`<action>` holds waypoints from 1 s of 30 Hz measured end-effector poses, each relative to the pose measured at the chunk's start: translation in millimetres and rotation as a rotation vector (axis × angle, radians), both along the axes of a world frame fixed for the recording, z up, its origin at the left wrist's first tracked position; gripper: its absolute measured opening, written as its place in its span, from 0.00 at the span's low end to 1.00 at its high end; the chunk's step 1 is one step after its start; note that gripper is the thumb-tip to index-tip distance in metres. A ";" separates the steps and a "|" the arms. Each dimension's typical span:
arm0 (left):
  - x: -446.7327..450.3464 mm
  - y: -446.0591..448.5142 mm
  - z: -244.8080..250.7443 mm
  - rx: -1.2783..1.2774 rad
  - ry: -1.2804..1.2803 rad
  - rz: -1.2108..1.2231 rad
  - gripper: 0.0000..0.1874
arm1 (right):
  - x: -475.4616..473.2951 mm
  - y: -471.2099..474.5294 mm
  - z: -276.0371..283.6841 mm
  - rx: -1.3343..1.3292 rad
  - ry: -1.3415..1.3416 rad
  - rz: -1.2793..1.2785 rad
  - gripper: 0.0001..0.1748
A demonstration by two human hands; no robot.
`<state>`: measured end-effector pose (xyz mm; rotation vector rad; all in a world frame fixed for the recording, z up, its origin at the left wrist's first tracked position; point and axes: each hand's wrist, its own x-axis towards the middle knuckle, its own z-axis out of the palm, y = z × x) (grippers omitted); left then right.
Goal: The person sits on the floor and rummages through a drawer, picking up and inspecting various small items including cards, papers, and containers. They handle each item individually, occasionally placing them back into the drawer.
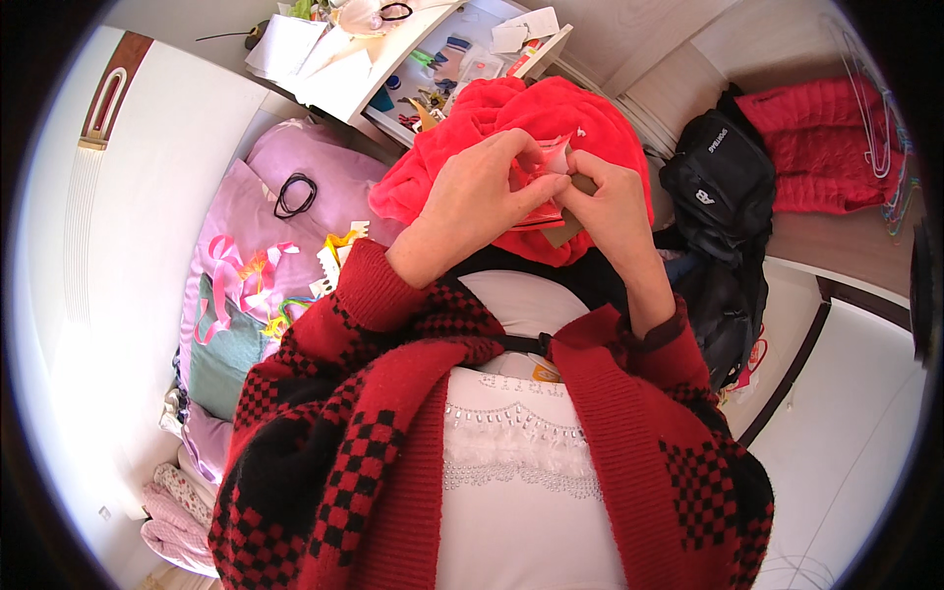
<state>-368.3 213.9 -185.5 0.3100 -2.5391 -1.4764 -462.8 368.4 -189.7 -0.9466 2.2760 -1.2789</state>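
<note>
Both my hands meet over a bright red plush cloth [442, 166] heaped in front of me. My left hand [479, 192] pinches a small red and clear plastic packet [542, 218] with thumb and forefinger. From the other side, my right hand [608, 203] grips the packet's whitish edge, its fingertips touching those of my left hand. A piece of brown card [564, 232] shows under my right hand; whether it is part of the packet I cannot tell. My fingers hide much of the packet.
An open drawer [546, 51] holding small items lies beyond the red cloth. Left, a purple cover [332, 158] bears a black cord loop [295, 196], a pink ribbon [221, 324] and a green cloth [228, 361]. Right are a black bag [719, 177] and a red quilted garment [811, 140].
</note>
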 end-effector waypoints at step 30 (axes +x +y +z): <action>2.3 -2.6 14.3 -0.309 0.426 0.250 0.14 | 7.3 -7.7 9.8 -0.094 0.568 -0.203 0.04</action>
